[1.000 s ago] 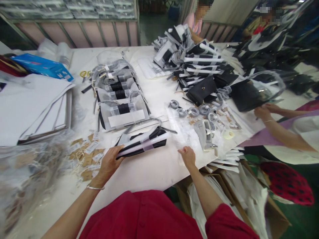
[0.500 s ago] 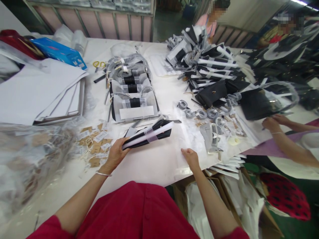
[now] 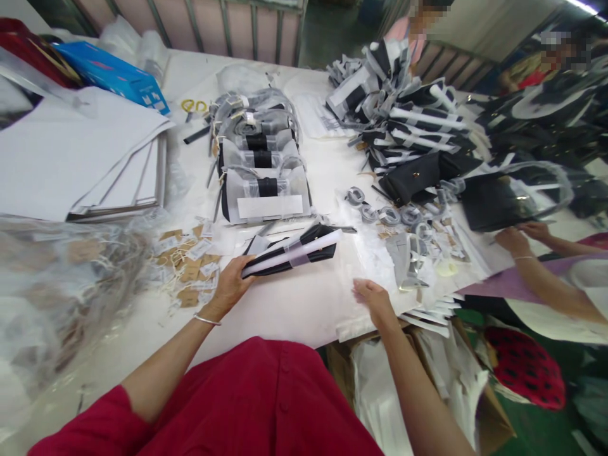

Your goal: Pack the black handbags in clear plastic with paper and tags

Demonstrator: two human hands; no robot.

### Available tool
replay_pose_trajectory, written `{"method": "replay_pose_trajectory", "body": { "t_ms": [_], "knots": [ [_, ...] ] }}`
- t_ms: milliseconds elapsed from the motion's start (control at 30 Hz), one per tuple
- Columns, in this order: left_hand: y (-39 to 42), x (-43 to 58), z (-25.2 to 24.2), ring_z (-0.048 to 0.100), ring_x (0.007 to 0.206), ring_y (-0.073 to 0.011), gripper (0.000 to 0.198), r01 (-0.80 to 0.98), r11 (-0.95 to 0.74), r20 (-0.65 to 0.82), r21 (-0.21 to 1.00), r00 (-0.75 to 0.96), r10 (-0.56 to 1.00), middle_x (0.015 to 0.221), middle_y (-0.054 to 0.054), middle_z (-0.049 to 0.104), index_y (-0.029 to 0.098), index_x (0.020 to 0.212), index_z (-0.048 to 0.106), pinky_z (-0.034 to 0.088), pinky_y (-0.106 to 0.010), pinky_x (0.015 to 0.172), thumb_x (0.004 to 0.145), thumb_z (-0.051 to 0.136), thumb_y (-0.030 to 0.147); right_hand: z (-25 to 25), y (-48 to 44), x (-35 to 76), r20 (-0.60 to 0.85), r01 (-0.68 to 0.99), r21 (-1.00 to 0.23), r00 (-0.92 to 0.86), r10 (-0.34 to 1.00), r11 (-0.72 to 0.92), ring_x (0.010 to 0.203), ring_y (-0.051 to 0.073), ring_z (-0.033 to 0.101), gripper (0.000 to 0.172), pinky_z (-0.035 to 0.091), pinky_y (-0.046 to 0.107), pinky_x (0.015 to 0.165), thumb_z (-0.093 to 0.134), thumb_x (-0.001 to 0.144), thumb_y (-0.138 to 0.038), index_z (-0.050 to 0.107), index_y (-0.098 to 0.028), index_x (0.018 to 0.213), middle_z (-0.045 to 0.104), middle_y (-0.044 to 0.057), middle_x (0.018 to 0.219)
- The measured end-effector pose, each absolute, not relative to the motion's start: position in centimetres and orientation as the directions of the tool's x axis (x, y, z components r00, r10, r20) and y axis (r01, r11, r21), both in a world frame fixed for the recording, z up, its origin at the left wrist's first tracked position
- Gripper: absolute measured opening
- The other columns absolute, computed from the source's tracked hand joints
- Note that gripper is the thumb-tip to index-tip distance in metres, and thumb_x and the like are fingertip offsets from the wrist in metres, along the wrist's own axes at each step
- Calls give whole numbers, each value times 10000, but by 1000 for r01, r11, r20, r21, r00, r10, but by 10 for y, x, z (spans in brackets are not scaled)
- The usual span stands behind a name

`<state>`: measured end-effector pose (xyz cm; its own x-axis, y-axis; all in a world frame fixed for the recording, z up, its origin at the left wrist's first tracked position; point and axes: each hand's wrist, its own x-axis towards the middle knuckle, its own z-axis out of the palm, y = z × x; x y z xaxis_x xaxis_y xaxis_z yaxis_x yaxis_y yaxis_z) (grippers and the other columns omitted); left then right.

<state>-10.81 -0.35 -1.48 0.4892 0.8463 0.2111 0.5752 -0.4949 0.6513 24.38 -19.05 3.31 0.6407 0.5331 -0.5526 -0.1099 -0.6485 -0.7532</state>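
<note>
My left hand (image 3: 234,284) is closed around one end of a folded black handbag (image 3: 325,250). A white roll (image 3: 270,261) lies along the handbag, and a translucent band wraps its middle. The handbag is tilted, its far end up and to the right. Over a clear plastic bag (image 3: 350,326) near the table's front edge is my right hand (image 3: 374,299). Its fingers are loosely apart and slightly blurred, with nothing visible in them. Whether they touch the plastic I cannot tell. Brown and white paper tags (image 3: 190,272) lie left of my left hand.
Wrapped handbags (image 3: 263,187) stand in a row ahead. A heap of black bags and white rolls (image 3: 422,126) lies at the back right, near coiled straps (image 3: 389,215). Cardboard sheets (image 3: 118,152) are stacked left. A co-worker's hands (image 3: 517,240) work at right. An open carton (image 3: 494,411) stands below.
The view has shifted a little. My right hand's fingers have loosened from a pinch. My left hand still grips the handbag at the same end.
</note>
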Motion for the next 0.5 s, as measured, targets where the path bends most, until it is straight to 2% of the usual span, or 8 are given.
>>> {"method": "replay_pose_trajectory", "body": {
  "t_ms": [33, 100, 167, 267, 367, 433, 500],
  "knots": [
    [-4, -109, -15, 642, 1008, -264, 338, 574, -490, 209, 656, 486, 849, 1093, -72, 677, 209, 1155, 597, 534, -409, 907, 830, 632, 294, 30, -191, 223, -618, -282, -767, 566, 545, -577, 674, 173, 619, 339, 478, 288, 631, 774, 618, -464, 692, -197, 811, 692, 27, 736],
    [-4, -109, -15, 641, 1008, -260, 338, 567, -490, 219, 662, 478, 850, 1090, -71, 677, 207, 1160, 595, 536, -408, 903, 833, 631, 286, 19, -193, 175, -733, -497, -676, 380, 564, -544, 596, 139, 575, 381, 452, 266, 570, 830, 552, -459, 672, -197, 779, 664, 4, 682],
    [-5, -109, -16, 637, 1017, -259, 359, 549, -506, 250, 665, 476, 843, 1094, -73, 677, 204, 1176, 586, 536, -412, 905, 831, 644, 283, 4, -197, 125, -822, -516, -551, 199, 534, -656, 522, 120, 519, 386, 401, 254, 503, 812, 565, -495, 642, -194, 739, 622, -15, 610],
    [-7, -106, -16, 627, 1037, -257, 397, 500, -554, 310, 666, 490, 815, 1116, -77, 674, 209, 1212, 564, 531, -423, 917, 835, 663, 281, -19, -200, 67, -862, -276, -506, 124, 492, -817, 487, 108, 471, 306, 353, 244, 487, 722, 654, -477, 616, -192, 694, 579, -33, 553],
    [-10, -97, -13, 616, 1050, -250, 406, 439, -624, 383, 647, 520, 764, 1144, -87, 667, 213, 1250, 538, 526, -422, 919, 861, 647, 258, -30, -197, 45, -867, -67, -492, 125, 482, -868, 476, 115, 463, 197, 346, 251, 499, 678, 691, -373, 608, -197, 636, 549, -38, 510],
    [-14, -89, -13, 610, 1060, -245, 397, 397, -681, 431, 615, 554, 712, 1150, -103, 664, 195, 1261, 528, 520, -411, 917, 878, 628, 227, -25, -196, 50, -854, 60, -501, 128, 504, -863, 547, 141, 532, 135, 389, 265, 557, 690, 677, -319, 639, -198, 645, 596, -16, 551],
    [-21, -84, -17, 606, 1069, -240, 362, 365, -744, 447, 560, 623, 642, 1147, -113, 669, 179, 1254, 534, 511, -402, 911, 898, 598, 194, -8, -197, 64, -811, 285, -512, 151, 566, -810, 712, 186, 615, 120, 433, 289, 672, 705, 668, -301, 694, -199, 732, 687, 25, 701]
  ]
}}
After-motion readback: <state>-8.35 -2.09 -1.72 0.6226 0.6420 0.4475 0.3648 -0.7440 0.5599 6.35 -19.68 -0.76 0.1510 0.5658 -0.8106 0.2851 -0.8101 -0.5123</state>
